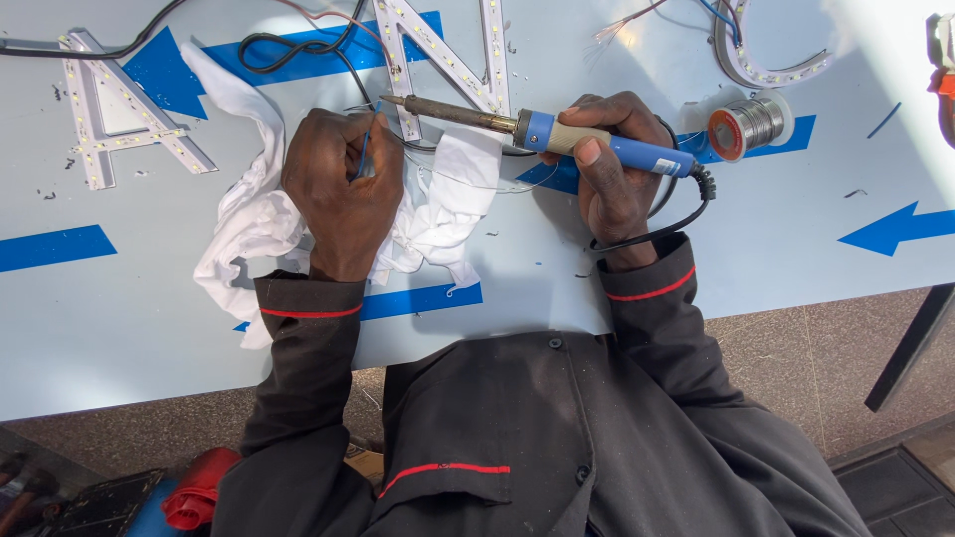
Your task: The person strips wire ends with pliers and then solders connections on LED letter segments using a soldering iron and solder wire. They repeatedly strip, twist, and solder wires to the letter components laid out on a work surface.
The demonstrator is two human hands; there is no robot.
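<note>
Soldering iron (557,133) gripped in right hand (612,169), thin blue wire (366,149) pinched in left hand (343,184).
Iron lying along 3-to-9 o'clock, tip just right of wire, over white rag (438,209).

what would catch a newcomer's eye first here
The blue-handled soldering iron in the right hand stands out at centre, its tip aimed left. The left hand pinches a thin blue wire over a crumpled white cloth. A solder spool sits to the right.

Bare board (119,318) left of white cloth (249,209); solder spool (748,124) crowding the right.
</note>
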